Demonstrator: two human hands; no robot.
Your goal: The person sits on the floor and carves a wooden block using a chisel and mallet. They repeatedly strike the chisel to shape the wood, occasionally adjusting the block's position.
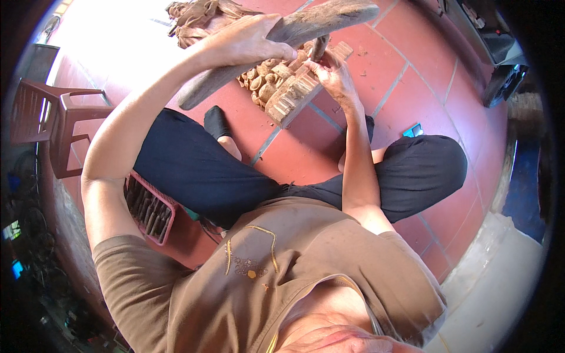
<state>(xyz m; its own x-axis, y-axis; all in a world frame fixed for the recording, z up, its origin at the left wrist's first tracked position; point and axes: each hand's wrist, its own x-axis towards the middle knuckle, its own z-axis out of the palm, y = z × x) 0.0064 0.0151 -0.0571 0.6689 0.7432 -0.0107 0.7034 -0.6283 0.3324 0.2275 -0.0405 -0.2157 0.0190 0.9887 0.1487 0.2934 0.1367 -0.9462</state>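
My left hand (253, 42) is wrapped round the middle of a long, worn wooden club (329, 20), which slants from lower left to upper right; its far fingers are hidden. Just below the club's thicker end, my right hand (334, 75) closes round a short tool with a dark rounded handle (319, 48), seemingly a carving chisel; its tip is out of sight. Under both hands lies a carved wooden block (294, 97) with rounded relief shapes and a row of notches along its near edge. My right hand is close over the block's right part.
Another brown carved piece (197, 20) lies beyond, in bright light. A pink basket (168, 219) of slim tools stands beside my left leg, with a brown plastic chair (73, 117) farther left. A small blue object (413, 130) lies on the red tiles (406, 97) near my right knee.
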